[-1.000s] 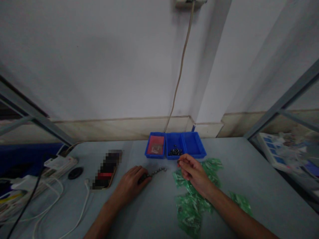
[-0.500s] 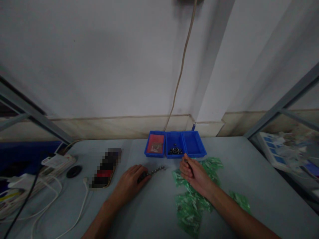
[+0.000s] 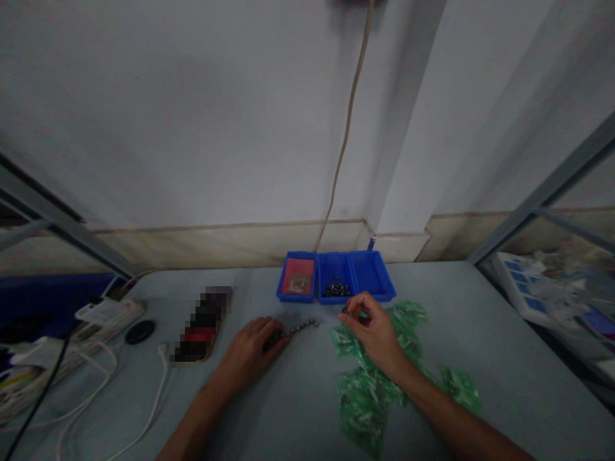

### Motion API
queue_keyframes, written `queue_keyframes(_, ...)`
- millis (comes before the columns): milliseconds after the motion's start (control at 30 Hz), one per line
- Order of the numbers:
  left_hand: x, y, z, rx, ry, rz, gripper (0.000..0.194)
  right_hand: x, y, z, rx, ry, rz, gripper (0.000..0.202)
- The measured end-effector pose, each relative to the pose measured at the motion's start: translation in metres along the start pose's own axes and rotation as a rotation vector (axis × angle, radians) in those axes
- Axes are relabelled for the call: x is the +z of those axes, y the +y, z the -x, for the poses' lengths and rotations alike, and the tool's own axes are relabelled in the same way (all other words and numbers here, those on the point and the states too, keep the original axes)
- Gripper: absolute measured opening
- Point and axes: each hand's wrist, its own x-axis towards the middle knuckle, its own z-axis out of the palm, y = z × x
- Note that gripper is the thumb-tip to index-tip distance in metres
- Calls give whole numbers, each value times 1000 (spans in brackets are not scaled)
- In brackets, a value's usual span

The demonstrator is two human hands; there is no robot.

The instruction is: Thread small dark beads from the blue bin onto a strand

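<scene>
My left hand rests on the table, its fingers curled over a dark beaded chain. The chain's free end trails to the right across the tabletop. Beyond it, my right hand pinches a small dark piece between thumb and fingers, just in front of the blue trays; its exact kind is too small to tell. Small shiny dark pieces lie heaped in the middle blue tray. Under and around my right forearm are several green plastic packets.
The left blue tray holds a pink sheet and a small clear packet. To the left lie a pixelated phone, a black disc, white cables and a power strip. Metal posts flank the table.
My right hand has turned from a palm-up curl to a pinch with the fingertips pointing left, and the small dark piece now shows there. My left hand stays on the chain.
</scene>
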Motion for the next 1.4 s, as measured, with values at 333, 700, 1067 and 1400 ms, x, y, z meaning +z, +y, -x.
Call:
queue_keyframes(333,-3,2,-1,-7,1,17,31,0,-4,-2,217,-139,-251,31)
queue_keyframes(700,-4,3,-2,7,-17,12,25,-1,-10,-4,380,-90,-470,38)
queue_keyframes(1067,1,-2,-1,35,-9,50,32,0,-12,-4,357,-86,-453,39)
queue_keyframes(1400,1,-1,-1,44,30,53,28,-1,-10,-3,368,-96,-471,38)
